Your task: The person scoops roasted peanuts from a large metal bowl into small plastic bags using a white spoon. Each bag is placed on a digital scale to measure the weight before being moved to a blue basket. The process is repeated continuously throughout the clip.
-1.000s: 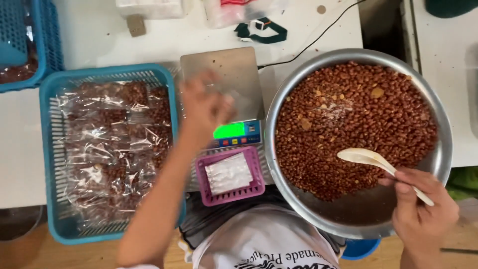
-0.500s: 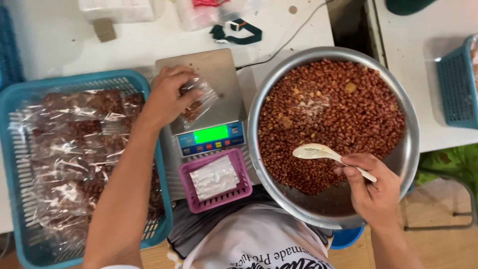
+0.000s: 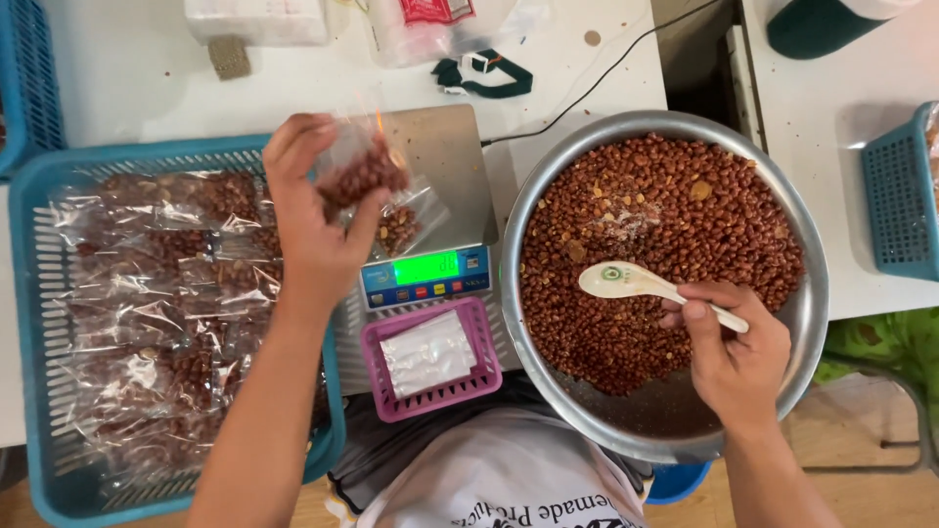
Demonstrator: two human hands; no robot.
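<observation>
Head view, left hand: my left hand [image 3: 313, 220] is pinched shut on a small clear bag [image 3: 360, 168] of nuts, lifted just above the scale [image 3: 430, 210].
Head view, right hand: my right hand [image 3: 736, 347] is closed round the handle of a white spoon [image 3: 626, 282], its bowl resting on the nuts [image 3: 675, 225].
Where the bag is: in the air between the scale plate and the blue basket [image 3: 59, 176]; a second filled bag [image 3: 406, 223] lies on the plate.
Doing it well: I judge it best to hold the bag by its neck, mouth up, so nothing spills.
Spoon: I judge it should stay level and low over the pan [image 3: 812, 293].
Nuts: small, round, red-brown, matte, with a few pale flakes among them.
Pan: wide, round, shiny metal, shallow.
Bags: thin, crinkly, glossy film; many packed ones fill the basket.
Basket: slotted blue plastic, rectangular.
Scale: flat steel plate, green lit display.
Pink tray [image 3: 469, 386]: small, ribbed plastic, holding a stack of empty bags [image 3: 425, 352], flat and whitish.
Bench [image 3: 127, 88]: white, smooth.
</observation>
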